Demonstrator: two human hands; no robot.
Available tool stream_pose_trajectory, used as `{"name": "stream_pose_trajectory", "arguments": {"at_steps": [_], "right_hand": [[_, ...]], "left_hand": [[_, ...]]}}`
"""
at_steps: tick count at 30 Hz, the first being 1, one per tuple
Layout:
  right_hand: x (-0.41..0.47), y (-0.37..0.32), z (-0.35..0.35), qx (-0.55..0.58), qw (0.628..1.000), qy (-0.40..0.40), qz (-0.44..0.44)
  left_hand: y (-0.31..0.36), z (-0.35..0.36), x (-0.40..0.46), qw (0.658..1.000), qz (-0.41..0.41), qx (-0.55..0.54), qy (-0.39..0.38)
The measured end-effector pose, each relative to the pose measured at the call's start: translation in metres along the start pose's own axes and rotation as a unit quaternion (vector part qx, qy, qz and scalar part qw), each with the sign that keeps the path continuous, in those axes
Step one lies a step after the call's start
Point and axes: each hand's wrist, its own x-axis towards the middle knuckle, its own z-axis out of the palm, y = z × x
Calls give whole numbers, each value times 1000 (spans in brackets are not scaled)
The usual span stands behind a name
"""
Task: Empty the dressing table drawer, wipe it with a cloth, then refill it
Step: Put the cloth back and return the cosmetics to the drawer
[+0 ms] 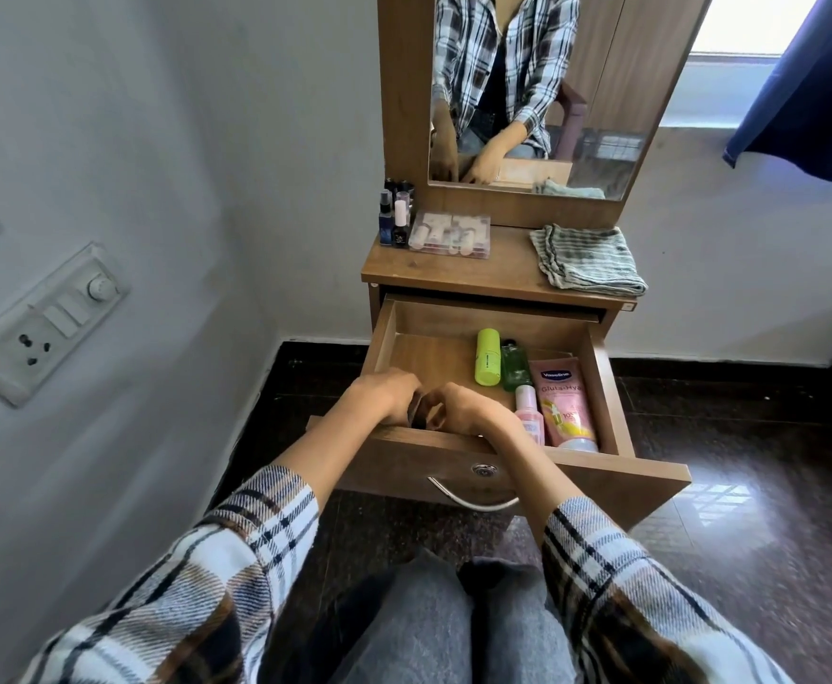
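Fingers (pixel 406 387) of both your hands curl round a small dark item (pixel 420 416) at the near left of the open drawer (pixel 616 473); what it is can't be told. Left hand (pixel 388 391) and right hand (pixel 463 409) meet over it. Drawer's right side holds a lime bottle (pixel 487 356), green bottle (pixel 514 370), pink bottle (pixel 528 414) and pink tube (pixel 563 402). Folded cloth (pixel 586 256) lies far right on the worktop (pixel 478 271); small bottles (pixel 395 219) and a clear case (pixel 451 234) sit far left.

pink tube (pixel 562 404) in drawer, "Vaseline", "Gluta-Hya", other labels unreadable
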Motion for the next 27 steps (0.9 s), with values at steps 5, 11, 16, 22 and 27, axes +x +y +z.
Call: {"name": "stream_pose_trajectory", "arguments": {"at_steps": [5,11,16,22,27], "right_hand": [[-2,-3,-3,-2,1000,-13,-4],[-4,-19,-33,51,999,-2,6],[10,-42,-78,116,978,167,-35],[65,-64,-108,251,897,358,-68],[111,-69,-113,228,883,404,-67]], "left_hand": [[2,-12,-6,999,-14,-20,-34],[-9,-33,-9,996,18,-86,-25],[-23,-71,-5,968,50,-203,142],[-40,-97,49,812,-31,-347,468],[-45,-104,105,780,-66,-394,482]]}}
